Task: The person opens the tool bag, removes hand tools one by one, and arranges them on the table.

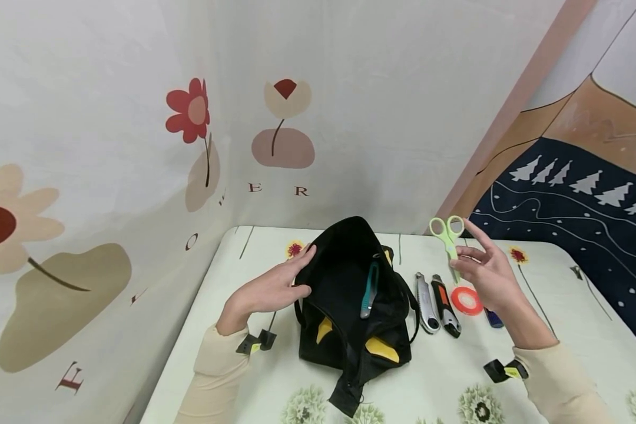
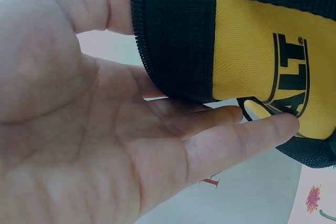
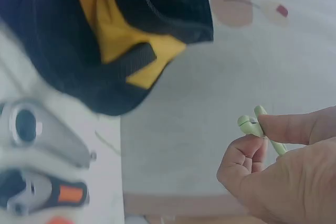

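Observation:
A black-and-yellow tool bag (image 1: 350,347) with lettering on its yellow side stands with its mouth spread. My left hand (image 1: 272,288) rests against the left edge of that mouth, fingers nearly straight and thumb apart from them. In the left wrist view, the thumb tip and index finger pass behind the zipped rim (image 2: 173,35). A teal utility knife (image 1: 370,290) lies at the bag's opening. Right of the bag, my right hand (image 1: 484,274) pinches light green scissors (image 1: 447,235) in the air, handle loops up. The fingers partly hide the blade end.
Beside the bag on the white flowered tablecloth (image 1: 275,377) lie a grey utility knife (image 1: 426,303) and a black-and-orange utility knife (image 1: 445,306). A red tape ring (image 1: 467,301) and a partly hidden dark blue object (image 1: 493,318) lie under the right hand. Printed cloth (image 1: 371,118) hangs behind.

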The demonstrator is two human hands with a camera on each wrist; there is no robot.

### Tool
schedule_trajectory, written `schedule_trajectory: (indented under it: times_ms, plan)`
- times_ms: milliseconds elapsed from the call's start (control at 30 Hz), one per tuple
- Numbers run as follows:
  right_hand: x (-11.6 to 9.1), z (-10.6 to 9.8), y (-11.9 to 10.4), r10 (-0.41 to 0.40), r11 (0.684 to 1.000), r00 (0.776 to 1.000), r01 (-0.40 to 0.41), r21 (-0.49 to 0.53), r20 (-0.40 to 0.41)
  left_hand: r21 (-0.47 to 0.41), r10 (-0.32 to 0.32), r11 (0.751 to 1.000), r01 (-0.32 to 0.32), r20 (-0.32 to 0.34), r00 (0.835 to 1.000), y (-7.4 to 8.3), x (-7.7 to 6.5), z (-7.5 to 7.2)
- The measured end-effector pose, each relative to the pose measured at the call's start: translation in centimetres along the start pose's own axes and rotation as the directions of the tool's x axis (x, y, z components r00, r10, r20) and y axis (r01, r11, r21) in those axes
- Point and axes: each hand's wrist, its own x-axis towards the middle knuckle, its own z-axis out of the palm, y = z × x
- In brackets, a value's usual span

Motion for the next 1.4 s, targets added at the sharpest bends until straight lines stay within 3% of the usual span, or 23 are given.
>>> schedule_trajectory:
  times_ms: [233, 500, 700, 1033, 1267, 1400]
  plan:
    - [0.0, -3.1, 0.6, 0.002, 1.0, 0.999, -0.002, -0.011, -0.05, -0.01, -0.002, 1.0, 0.003, 0.004, 1.0, 0.1, 0.0, 0.0]
    - [-0.2, -5.7, 1.1, -0.003, 0.996, 0.992, -0.009, -0.093, -0.125, -0.007, -0.003, 1.0, 0.003, 0.005, 1.0, 0.1, 0.0, 0.0]
    - [-0.3, -7.4, 1.7, -0.012, 0.998, 0.991, 0.004, -0.063, -0.136, -0.016, -0.011, 1.0, 0.011, 0.005, 1.0, 0.1, 0.0, 0.0]
    - [-0.4, -10.2, 3.3, 0.056, 0.986, 0.968, -0.093, -0.138, -0.246, -0.022, -0.014, 1.0, 0.014, 0.009, 1.0, 0.3, 0.0, 0.0]
    - [-0.7, -11.8, 4.0, 0.099, 0.982, 0.963, -0.136, -0.132, -0.252, -0.028, -0.017, 0.999, 0.017, 0.006, 1.0, 0.2, -0.1, 0.0]
    - [-0.8, -12.5, 4.5, 0.106, 0.965, 0.958, -0.164, -0.204, -0.268, -0.028, -0.02, 0.999, 0.02, 0.004, 1.0, 0.2, -0.1, 0.0]
